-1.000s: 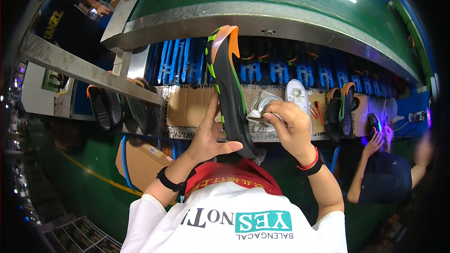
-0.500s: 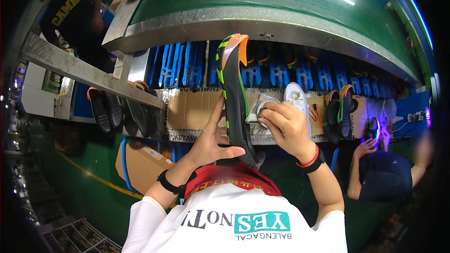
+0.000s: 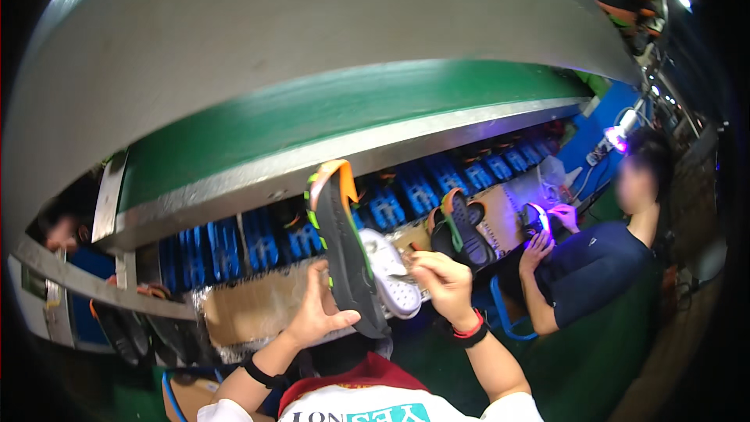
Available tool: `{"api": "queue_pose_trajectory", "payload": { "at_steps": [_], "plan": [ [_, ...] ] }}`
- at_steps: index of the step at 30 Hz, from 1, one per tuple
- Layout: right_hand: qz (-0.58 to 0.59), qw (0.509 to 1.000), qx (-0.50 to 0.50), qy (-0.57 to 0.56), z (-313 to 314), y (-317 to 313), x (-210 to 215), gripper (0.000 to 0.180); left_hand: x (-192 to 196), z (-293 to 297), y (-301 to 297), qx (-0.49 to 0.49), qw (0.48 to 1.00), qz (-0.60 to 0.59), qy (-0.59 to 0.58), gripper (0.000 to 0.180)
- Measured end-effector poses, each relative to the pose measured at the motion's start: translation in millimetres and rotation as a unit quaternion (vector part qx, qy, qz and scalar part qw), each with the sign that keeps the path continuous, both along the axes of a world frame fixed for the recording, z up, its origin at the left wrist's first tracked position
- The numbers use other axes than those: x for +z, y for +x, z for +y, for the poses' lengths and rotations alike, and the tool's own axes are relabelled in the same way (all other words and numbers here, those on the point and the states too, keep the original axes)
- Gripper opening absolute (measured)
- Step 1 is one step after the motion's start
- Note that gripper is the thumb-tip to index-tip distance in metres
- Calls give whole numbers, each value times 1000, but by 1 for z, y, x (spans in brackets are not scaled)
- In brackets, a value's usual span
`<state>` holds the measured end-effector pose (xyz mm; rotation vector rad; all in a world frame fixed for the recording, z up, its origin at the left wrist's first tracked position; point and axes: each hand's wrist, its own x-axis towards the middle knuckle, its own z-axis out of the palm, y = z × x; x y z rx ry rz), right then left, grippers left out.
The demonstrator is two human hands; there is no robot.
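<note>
My left hand grips a black shoe sole near its heel end, thumb across the front. The sole stands tilted, with an orange toe flap at its top and lime green blocks along its left edge. My right hand is just right of the sole, thumb and fingers pinched together. What lies between those fingertips is too blurred to make out. Behind the fingertips, partly covered by the black sole, is a white sole-shaped piece with holes in it.
Cardboard covers the bench, with more dark soles to the right. Blue racks stand under a metal-edged green conveyor. A co-worker sits at the right by a purple lamp. More soles hang at the left.
The view has swung up and right, bringing in more of the co-worker. My left hand keeps its grip on the black sole. The pale cloth at my right fingertips no longer shows clearly.
</note>
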<state>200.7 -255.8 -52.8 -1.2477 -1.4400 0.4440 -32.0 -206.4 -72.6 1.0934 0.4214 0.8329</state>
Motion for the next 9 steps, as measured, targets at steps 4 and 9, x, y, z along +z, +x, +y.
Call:
{"api": "queue_pose_trajectory", "payload": {
  "at_steps": [4,9],
  "plan": [
    [186,946,-266,-26,-47,69,-2,13,-4,14,75,-110,993,-30,-8,78],
    [124,909,-398,-11,-125,143,-24,19,-9,23,197,-244,963,-83,-76,80]
  ]
}}
